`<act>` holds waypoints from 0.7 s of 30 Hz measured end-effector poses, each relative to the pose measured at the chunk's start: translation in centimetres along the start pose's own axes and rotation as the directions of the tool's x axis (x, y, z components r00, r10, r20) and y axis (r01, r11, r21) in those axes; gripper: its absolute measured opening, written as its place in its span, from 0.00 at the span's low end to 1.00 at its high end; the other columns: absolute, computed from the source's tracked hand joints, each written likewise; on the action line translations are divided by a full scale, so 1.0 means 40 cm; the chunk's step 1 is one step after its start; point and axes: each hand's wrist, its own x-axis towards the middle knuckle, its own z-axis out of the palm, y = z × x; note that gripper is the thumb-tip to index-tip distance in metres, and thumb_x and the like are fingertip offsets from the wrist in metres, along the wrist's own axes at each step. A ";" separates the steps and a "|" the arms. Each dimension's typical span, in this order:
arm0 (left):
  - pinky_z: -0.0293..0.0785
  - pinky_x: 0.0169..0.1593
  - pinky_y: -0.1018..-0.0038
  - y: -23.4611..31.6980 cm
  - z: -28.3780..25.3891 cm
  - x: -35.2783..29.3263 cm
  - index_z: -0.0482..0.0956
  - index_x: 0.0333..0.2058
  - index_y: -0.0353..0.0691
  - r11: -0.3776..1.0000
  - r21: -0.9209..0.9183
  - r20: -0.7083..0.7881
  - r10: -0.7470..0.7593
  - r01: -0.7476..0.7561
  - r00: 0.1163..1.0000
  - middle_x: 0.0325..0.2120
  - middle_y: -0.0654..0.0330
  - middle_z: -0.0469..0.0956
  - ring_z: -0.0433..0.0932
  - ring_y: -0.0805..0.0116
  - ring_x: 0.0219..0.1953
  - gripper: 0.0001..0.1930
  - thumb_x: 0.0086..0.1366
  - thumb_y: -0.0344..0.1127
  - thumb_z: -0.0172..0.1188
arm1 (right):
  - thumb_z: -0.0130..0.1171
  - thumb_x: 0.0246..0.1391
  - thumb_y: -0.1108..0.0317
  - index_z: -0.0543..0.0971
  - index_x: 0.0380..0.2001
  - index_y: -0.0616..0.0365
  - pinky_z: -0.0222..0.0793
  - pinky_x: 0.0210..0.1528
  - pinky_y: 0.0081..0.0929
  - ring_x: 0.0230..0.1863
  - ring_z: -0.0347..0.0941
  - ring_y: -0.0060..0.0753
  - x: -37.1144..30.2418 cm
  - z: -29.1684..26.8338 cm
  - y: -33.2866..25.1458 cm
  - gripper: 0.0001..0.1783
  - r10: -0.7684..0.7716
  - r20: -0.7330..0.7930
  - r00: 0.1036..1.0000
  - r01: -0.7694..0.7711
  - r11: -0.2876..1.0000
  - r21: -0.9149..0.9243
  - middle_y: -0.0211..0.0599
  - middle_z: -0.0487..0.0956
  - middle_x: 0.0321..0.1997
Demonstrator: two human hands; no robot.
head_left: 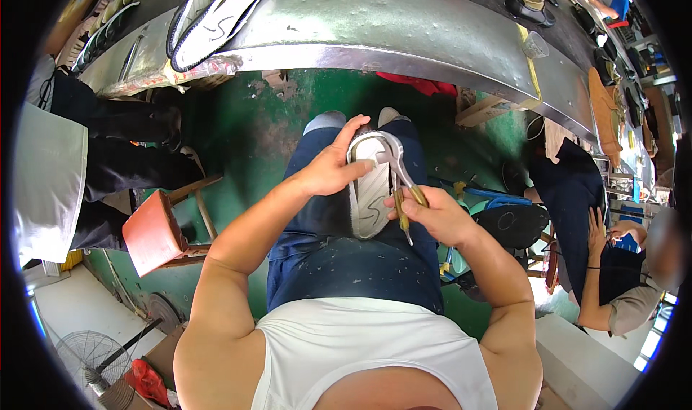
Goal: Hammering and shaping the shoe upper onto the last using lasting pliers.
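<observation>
On my lap, between my thighs, lies a shoe upper with its pale underside facing up and a curved dark line drawn on it. My left hand is closed around its far end from the left side, with the thumb lying over the pale surface. In my right hand are metal pincers with yellowish handles. Their curved jaws reach over the far end of the shoe, close to my left thumb. Whether the jaws grip the shoe's edge cannot be made out.
Ahead runs a metal-topped bench with two pale shoes at its left. To the left are a stool with a reddish seat and a standing person. Another person sits at the right. A fan stands behind on the left.
</observation>
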 end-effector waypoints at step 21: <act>0.76 0.35 0.73 -0.066 -0.095 0.131 0.82 0.41 0.41 0.694 -0.236 0.087 -0.682 0.681 0.726 0.31 0.63 0.81 0.80 0.72 0.32 0.09 0.68 0.37 0.58 | 0.52 0.67 0.66 0.72 0.52 0.66 0.72 0.33 0.23 0.30 0.74 0.22 -0.085 0.044 -0.067 0.16 0.045 -0.042 0.998 -0.051 0.985 -0.165 0.33 0.77 0.32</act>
